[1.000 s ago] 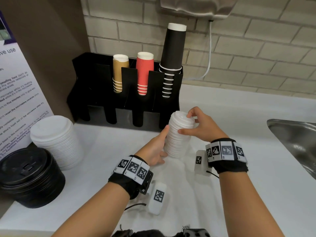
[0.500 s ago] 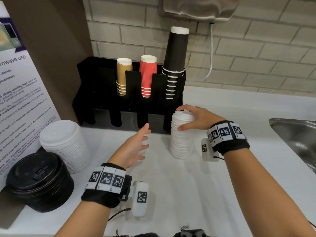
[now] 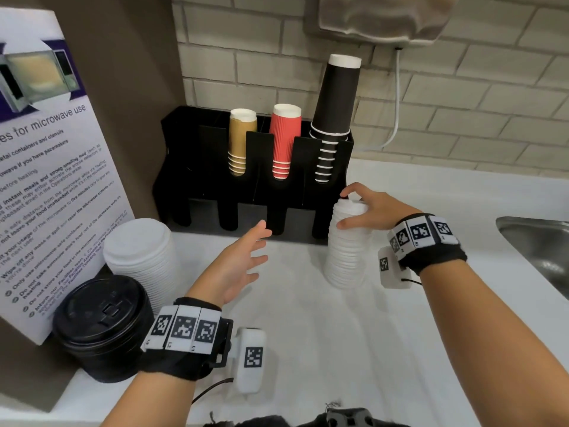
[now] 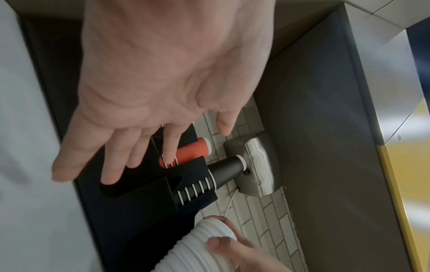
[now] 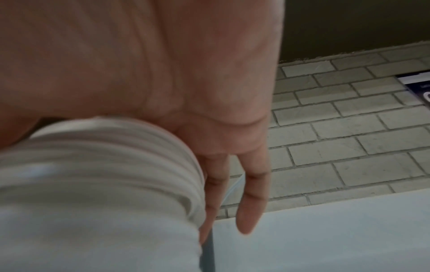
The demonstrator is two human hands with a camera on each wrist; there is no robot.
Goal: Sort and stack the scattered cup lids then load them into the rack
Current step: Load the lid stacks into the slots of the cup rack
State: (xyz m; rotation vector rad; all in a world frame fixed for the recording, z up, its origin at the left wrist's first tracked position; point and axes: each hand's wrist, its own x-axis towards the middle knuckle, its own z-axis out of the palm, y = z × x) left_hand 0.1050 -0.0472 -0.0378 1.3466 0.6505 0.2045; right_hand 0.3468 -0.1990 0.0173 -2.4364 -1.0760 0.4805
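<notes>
three lid stacks show on the white bench (image 3: 354, 349): a tall narrow white lid stack (image 3: 346, 251) right in front of the black rack (image 3: 197, 167), a wider white lid stack (image 3: 140, 251) at the left, and a black lid stack (image 3: 104, 322) nearest the camera. right hand (image 3: 374, 211) caps the tall stack from above, thumb on the near side and fingers (image 5: 252, 193) curled over the top rim and down the far side, gripping it; the base looks to sit on the bench. left hand (image 3: 238, 268) hovers beside it, fingers spread, palm bare, holding nothing. lids look like thin moulded plastic, ribbed where rims nest, smooth and a bit glossy, so probably light, slippery, only loosely nested. judgement: a tall column like this likely bends or shears apart if lifted from the top only; better one hand on top, the other at the base or mid wall, light squeeze since thin rims may dent. rack is rigid black plastic with slotted fronts; its upper bays hold brown cups (image 3: 241, 140), red ribbed cups (image 3: 284, 138) and black cups (image 3: 335, 118); the lower slots look open.
</notes>
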